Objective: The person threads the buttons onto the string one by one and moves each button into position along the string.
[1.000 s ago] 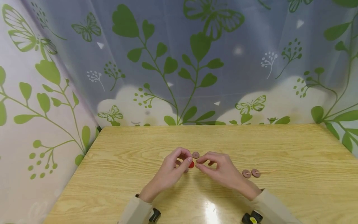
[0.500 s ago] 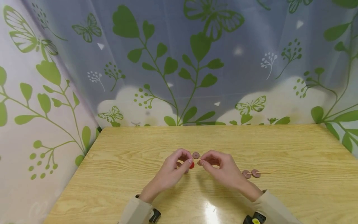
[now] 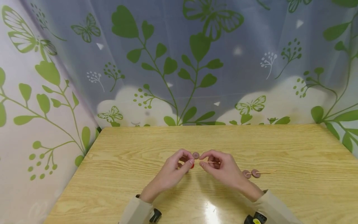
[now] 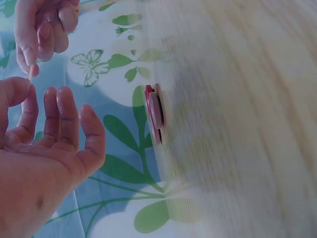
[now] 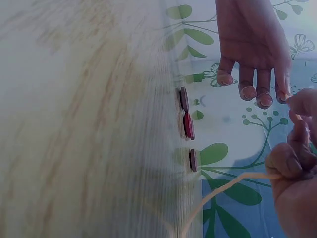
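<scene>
My left hand (image 3: 179, 166) pinches a thin pale string (image 4: 31, 73) between thumb and forefinger, its other fingers loosely spread in the left wrist view. Close to its right, my right hand (image 3: 221, 166) holds the same string, which spans the small gap between both sets of fingertips. From the right hand's curled fingers the string (image 5: 223, 188) hangs toward the table in the right wrist view. A brown button (image 3: 195, 155) lies just beyond the fingertips. A red button (image 3: 192, 166) is mostly hidden behind the left thumb.
Two brown buttons (image 3: 255, 173) sit threaded on string beside the right wrist, with a string tail pointing right. The wooden table (image 3: 126, 140) ends at a leaf-and-butterfly printed curtain (image 3: 156, 102). Dark wrist straps (image 3: 155, 215) show at both sleeves.
The right fingertips have shifted slightly; a brownish bit at them half a second ago no longer shows, and string now shows between the hands and inside the right fingers. The left hand barely moved.
</scene>
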Demonstrator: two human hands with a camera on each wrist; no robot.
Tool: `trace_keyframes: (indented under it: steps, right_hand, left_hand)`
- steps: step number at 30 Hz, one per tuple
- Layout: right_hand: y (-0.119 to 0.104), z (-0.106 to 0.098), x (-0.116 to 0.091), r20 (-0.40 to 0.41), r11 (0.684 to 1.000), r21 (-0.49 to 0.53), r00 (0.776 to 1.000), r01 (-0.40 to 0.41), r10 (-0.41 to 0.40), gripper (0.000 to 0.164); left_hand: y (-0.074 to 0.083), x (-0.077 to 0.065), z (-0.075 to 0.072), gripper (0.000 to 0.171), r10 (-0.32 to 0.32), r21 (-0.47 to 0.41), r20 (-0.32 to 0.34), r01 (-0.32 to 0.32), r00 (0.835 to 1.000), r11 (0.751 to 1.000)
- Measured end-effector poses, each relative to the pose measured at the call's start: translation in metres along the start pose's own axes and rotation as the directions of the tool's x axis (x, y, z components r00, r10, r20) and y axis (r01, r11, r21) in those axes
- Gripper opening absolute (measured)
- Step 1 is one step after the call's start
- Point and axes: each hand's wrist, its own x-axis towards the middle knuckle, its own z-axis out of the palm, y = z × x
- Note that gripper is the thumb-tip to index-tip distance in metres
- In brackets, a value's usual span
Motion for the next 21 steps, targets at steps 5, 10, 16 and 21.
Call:
trace_keyframes:
  steps: [5, 10, 16, 21]
  right_hand:
    - [0.0018, 0.0015, 0.0003, -0.034, 0.992, -0.091, 0.995, 0.087, -0.09, 0.012]
    - [0.0026, 0.0032, 0.0009, -0.059, 0.981, -0.11, 0.984, 0.16, -0.168, 0.01]
    - [0.0021, 0.0028, -0.0008, -0.041, 0.99, -0.098, 0.993, 0.103, -0.108, 0.007]
    - [0.001, 0.0022, -0.0017, -0.022, 0.994, -0.089, 0.998, 0.056, -0.058, 0.006]
  left_hand:
    - [-0.0006, 0.0005, 0.0008, 0.012, 0.001, 0.012, 0.008, -0.001, 1.0, 1.0]
    - [-0.0013, 0.0007, 0.002, 0.013, 0.002, 0.006, 0.02, -0.002, 1.0, 1.0]
    - [-0.0003, 0.0004, 0.0029, 0.014, 0.004, -0.004, 0.031, -0.004, 1.0, 1.0]
    - [0.0002, 0.0004, 0.0028, 0.013, 0.009, -0.007, 0.035, -0.008, 0.999, 1.0]
